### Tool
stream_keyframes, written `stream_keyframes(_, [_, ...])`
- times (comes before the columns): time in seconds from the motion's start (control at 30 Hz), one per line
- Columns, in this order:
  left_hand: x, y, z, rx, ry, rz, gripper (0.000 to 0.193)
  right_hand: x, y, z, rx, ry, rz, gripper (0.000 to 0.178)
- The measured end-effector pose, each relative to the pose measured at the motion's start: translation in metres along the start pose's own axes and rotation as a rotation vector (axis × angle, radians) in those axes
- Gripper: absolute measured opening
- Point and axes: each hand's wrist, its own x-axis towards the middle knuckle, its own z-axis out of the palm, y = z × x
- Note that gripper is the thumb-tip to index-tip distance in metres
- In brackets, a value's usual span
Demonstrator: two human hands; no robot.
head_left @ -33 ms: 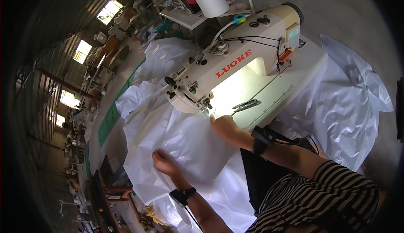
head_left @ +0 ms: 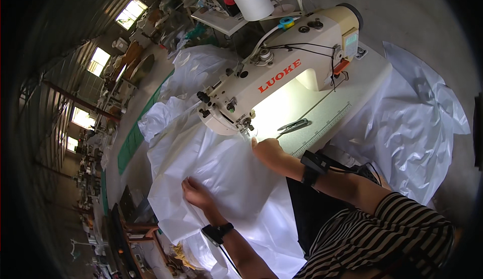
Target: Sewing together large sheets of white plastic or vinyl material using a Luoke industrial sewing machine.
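Observation:
A glossy white sheet [head_left: 226,178] spreads under the needle end of a cream sewing machine [head_left: 297,60] and hangs down over the front of the table. My right hand [head_left: 269,152] is close by the presser foot [head_left: 247,131], its fingers curled together at the edge of the sheet. Lower and to the left, my left hand [head_left: 197,193] has its fingers closed on a fold of the same sheet. What lies directly beneath the needle is too small to make out. A pair of small thread snips [head_left: 294,125] lies on the machine bed, right of my right hand.
The lit machine bed [head_left: 322,113] carries a ruler scale along its near edge. More white sheeting [head_left: 402,123] drapes at the right. A white thread cone [head_left: 253,3] stands behind the machine. Black cables hang from the machine arm. A green strip [head_left: 132,145] runs along the left.

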Motion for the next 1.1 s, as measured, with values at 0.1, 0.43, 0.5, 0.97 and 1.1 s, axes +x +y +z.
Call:
stream_keyframes(0.1, [0.007, -0.004, 0.010, 0.030, -0.026, -0.022, 0.016, 0.004, 0.002, 0.001, 0.095, -0.139, 0.002, 0.059])
stream_keyframes(0.43, [0.010, -0.017, 0.021, 0.077, -0.251, -0.132, 0.018, 0.005, 0.004, -0.006, 0.106, -0.132, -0.006, 0.063])
stream_keyframes(0.5, [0.006, -0.001, 0.006, 0.140, -0.180, -0.022, 0.020, 0.003, 0.008, -0.009, 0.106, -0.174, -0.046, 0.064])
stream_keyframes(0.97, [-0.113, 0.125, -0.054, -0.435, -0.375, -0.107, 0.007, -0.137, 0.006, -0.018, 1.464, -0.066, 0.194, 0.054])
stream_keyframes(1.1, [-0.149, 0.154, -0.062, -0.766, -0.542, -0.148, 0.016, -0.145, -0.007, 0.005, 1.340, -0.072, 0.164, 0.045])
